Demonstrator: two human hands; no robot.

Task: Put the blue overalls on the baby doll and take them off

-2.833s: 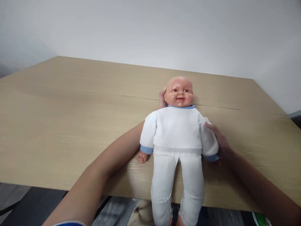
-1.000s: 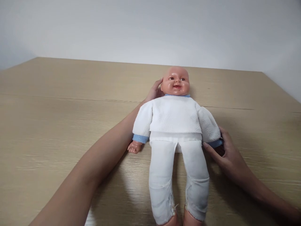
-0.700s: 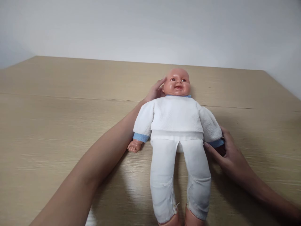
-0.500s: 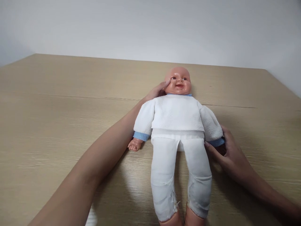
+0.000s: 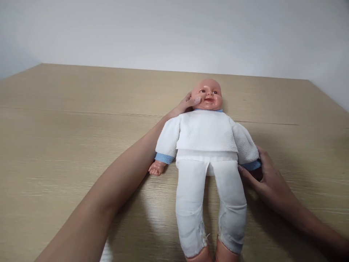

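A baby doll (image 5: 207, 131) lies face up on the wooden table, its bald head toward the far side. It has a white fleece top with blue cuffs and white trousers with frayed hems. My left hand (image 5: 188, 103) holds the side of its head, the thumb on the cheek and some fingers hidden behind. Around the doll's arm at the blue cuff (image 5: 252, 165) on the right, my right hand (image 5: 263, 174) is closed, hiding the doll's hand. The doll's other hand (image 5: 157, 168) rests near my left forearm. Its feet run out of view at the bottom.
The light wooden table (image 5: 68, 145) spreads to both sides, with a thin seam running across it behind the doll. A plain pale wall (image 5: 174, 32) stands beyond the table's far edge.
My left thumb has slid slightly lower and inward on the doll's cheek, and a finger now shows beside the head. My right hand stays where it was.
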